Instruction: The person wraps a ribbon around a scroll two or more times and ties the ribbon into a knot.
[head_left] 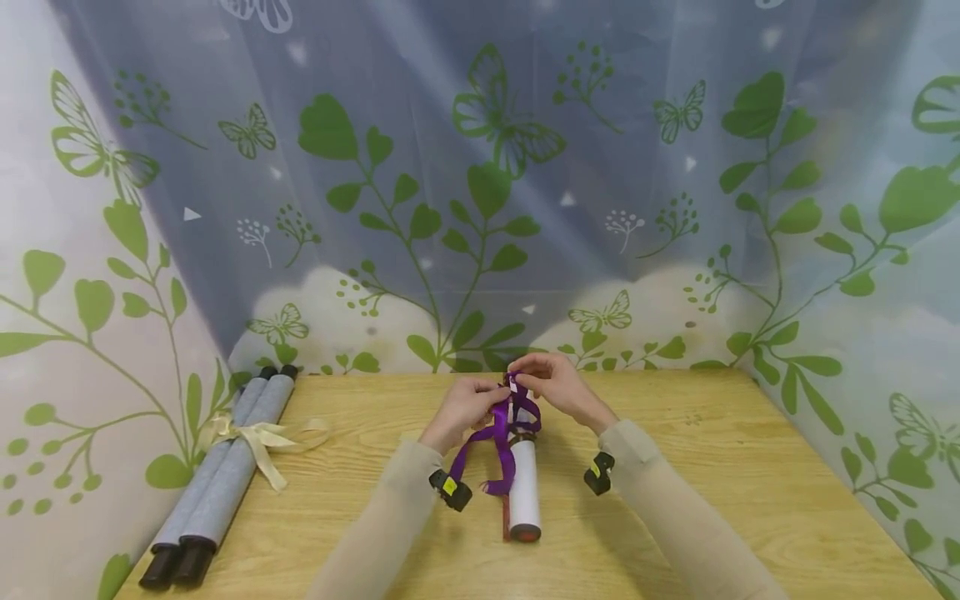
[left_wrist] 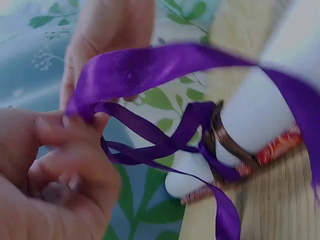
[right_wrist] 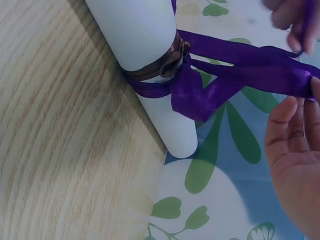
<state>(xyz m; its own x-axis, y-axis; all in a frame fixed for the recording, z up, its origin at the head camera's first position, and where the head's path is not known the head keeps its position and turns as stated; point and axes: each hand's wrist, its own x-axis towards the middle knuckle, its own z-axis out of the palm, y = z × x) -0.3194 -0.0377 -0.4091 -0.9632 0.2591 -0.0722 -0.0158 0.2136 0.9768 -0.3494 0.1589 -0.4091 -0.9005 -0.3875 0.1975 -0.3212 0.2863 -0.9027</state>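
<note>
A white scroll (head_left: pixel 526 487) with a dark red end lies lengthwise on the table, a reddish strip along its side. Round its far half go a narrow brown ribbon (right_wrist: pixel 152 71) and a wider purple ribbon (right_wrist: pixel 200 97). Above the scroll's far end, my left hand (head_left: pixel 467 407) pinches the purple ribbon between thumb and fingers. Close beside it, my right hand (head_left: pixel 558 387) pinches another part of that ribbon. Loops stretch from the scroll up to both hands, and loose ends hang down on the left side. In the left wrist view, the fingers (left_wrist: pixel 75 165) are blurred.
Grey scrolls (head_left: pixel 251 446) with dark ends lie together at the table's left side, bound by a cream ribbon bow (head_left: pixel 262 437). Behind the wooden table (head_left: pixel 697 492) hangs a curtain (head_left: pixel 420 267) printed with leaves and butterflies; the scroll's far end reaches near that back edge.
</note>
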